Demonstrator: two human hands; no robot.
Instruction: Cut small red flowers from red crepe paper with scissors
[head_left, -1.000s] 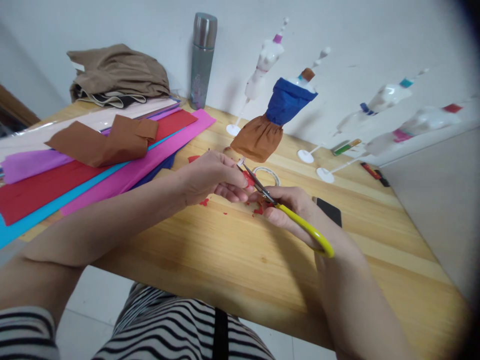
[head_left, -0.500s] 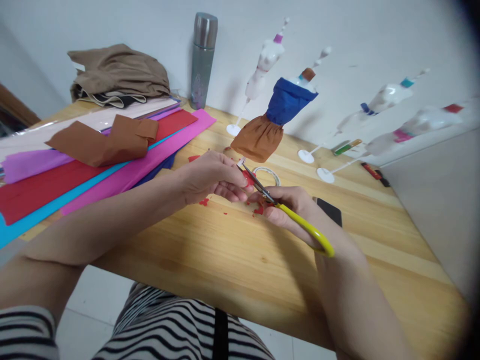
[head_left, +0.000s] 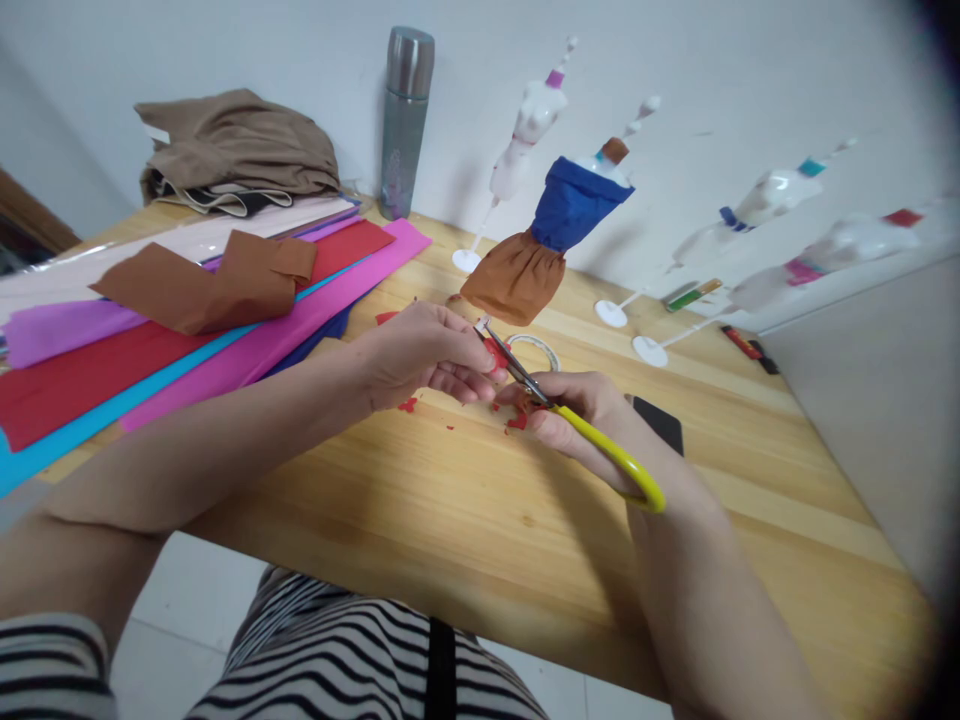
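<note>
My left hand [head_left: 442, 355] pinches a small red piece of paper [head_left: 495, 355] between thumb and fingers. In my right hand [head_left: 574, 410] is a pair of scissors [head_left: 607, 450] with yellow handles, one of them lying across the palm side. The slightly parted blades point up and left, against the red piece at my left fingertips. A small whitish bit shows by the blade tips; I cannot tell what it is. Red scraps [head_left: 516, 422] lie on the wooden table [head_left: 450, 510] under and between my hands. Behind the blades rests a roll of tape [head_left: 536, 350].
Coloured paper sheets [head_left: 300, 335] and a brown piece [head_left: 217, 285] lie at left, folded brown cloth [head_left: 240, 145] behind. A flask [head_left: 407, 120] stands at the back. Several white mannequins line the wall, one in a blue and brown dress [head_left: 574, 205]. A phone [head_left: 658, 425] is beside my right wrist.
Hardly anything differs. Both hands, the red piece and the scissors keep nearly the same place, with only a very slight shift of the scissors' handle.
</note>
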